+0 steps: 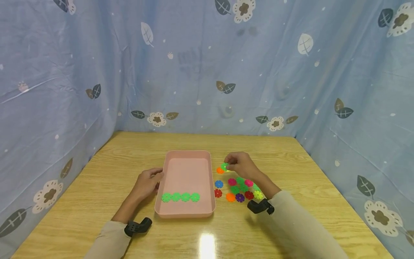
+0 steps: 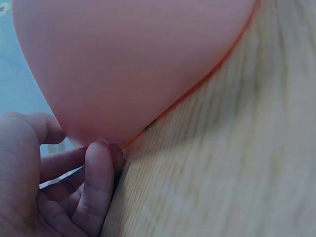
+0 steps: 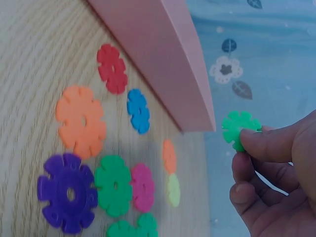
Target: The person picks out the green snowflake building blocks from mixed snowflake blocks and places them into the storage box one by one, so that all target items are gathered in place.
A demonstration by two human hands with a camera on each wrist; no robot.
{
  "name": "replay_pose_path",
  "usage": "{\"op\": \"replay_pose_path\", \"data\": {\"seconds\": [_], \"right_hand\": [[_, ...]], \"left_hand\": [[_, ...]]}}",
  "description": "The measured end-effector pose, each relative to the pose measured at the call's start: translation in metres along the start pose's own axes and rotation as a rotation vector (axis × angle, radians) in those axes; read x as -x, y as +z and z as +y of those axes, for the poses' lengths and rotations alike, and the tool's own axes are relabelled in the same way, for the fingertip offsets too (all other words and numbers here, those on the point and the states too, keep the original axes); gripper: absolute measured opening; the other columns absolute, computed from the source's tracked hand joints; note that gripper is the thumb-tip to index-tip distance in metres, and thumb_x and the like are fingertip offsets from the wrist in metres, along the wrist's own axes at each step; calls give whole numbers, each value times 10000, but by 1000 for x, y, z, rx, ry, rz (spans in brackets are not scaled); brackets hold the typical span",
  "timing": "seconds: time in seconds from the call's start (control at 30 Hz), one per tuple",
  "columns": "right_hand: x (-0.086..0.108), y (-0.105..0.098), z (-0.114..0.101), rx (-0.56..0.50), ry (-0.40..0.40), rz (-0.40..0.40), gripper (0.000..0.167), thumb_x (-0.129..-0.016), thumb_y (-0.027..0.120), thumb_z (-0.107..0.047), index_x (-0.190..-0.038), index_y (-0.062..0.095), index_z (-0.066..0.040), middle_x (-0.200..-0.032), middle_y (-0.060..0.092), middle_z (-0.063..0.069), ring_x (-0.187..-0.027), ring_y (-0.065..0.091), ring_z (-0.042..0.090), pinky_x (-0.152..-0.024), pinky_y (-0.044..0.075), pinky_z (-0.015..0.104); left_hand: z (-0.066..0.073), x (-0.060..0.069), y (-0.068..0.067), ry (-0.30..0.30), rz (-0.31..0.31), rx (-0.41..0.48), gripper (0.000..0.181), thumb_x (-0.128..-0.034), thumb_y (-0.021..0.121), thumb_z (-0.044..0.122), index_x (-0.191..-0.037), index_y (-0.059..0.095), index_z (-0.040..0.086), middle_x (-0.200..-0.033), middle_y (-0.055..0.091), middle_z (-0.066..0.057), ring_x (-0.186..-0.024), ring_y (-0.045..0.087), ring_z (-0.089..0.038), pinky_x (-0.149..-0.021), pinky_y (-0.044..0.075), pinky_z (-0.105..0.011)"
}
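My right hand [image 1: 243, 166] pinches a green flower-shaped plastic disc [image 3: 238, 128] between thumb and fingertips, above the table to the right of the pink tray [image 1: 184, 216]. The left hand [image 1: 147, 183] holds the tray's left side; in the left wrist view its curled fingers [image 2: 98, 182] lie against the outer wall. Inside the tray, near its front, several green discs [image 1: 185, 197] form a row. Below the right hand lie loose discs, among them an orange disc [image 3: 81, 122], a purple disc [image 3: 67, 193], a blue disc [image 3: 138, 111] and a red disc [image 3: 112, 69].
Several more discs, including a yellow disc [image 1: 258, 195] and a pink disc [image 1: 248, 182], lie close together right of the tray. The wooden table [image 1: 97, 187] ends at a blue patterned curtain [image 1: 200, 72] behind and at both sides.
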State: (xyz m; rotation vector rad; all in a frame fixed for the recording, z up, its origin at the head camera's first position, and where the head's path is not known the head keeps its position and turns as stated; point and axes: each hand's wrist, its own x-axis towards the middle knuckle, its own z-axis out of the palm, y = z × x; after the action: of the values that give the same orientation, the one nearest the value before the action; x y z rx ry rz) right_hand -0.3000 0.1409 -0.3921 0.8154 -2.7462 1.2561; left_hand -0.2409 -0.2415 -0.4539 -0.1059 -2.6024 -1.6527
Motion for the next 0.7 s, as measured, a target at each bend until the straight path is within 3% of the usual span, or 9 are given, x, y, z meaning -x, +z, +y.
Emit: {"op": "replay_pose_path", "data": {"seconds": [0.2, 0.33, 0.43, 0.7], "right_hand": [[0, 5, -7, -75, 31, -27, 79, -945, 671, 2, -1006, 700, -38, -864, 659, 67, -757, 613, 375, -598, 524, 286], [1, 8, -11, -117, 3, -46, 81, -948, 665, 7, -1020, 699, -7, -861, 674, 95, -791, 616, 481, -622, 573, 430], [2, 11, -17, -143, -33, -63, 61, -949, 661, 13, -998, 697, 12, -841, 681, 129, -763, 619, 489, -639, 575, 520], [4, 23, -21, -173, -40, -97, 31, -942, 692, -23, -962, 708, -6, -824, 674, 110, -794, 627, 460, -582, 516, 279]], "left_hand": [[-2, -1, 0, 0, -2, 7, 447, -1056, 531, 243, -1402, 562, -38, -981, 710, -176, -655, 666, -205, -561, 572, -301], [-1, 0, 0, 6, -8, 13, 458, -1058, 528, 244, -1408, 549, -50, -991, 711, -176, -656, 666, -203, -557, 571, -302], [-1, -1, 0, 2, -12, 22, 465, -1060, 523, 237, -1415, 536, -63, -971, 710, -174, -649, 658, -203, -547, 566, -305], [7, 1, 0, -18, -21, 21, 435, -1068, 492, 161, -1407, 515, -110, -960, 699, -215, -637, 652, -206, -548, 570, -311]]}}
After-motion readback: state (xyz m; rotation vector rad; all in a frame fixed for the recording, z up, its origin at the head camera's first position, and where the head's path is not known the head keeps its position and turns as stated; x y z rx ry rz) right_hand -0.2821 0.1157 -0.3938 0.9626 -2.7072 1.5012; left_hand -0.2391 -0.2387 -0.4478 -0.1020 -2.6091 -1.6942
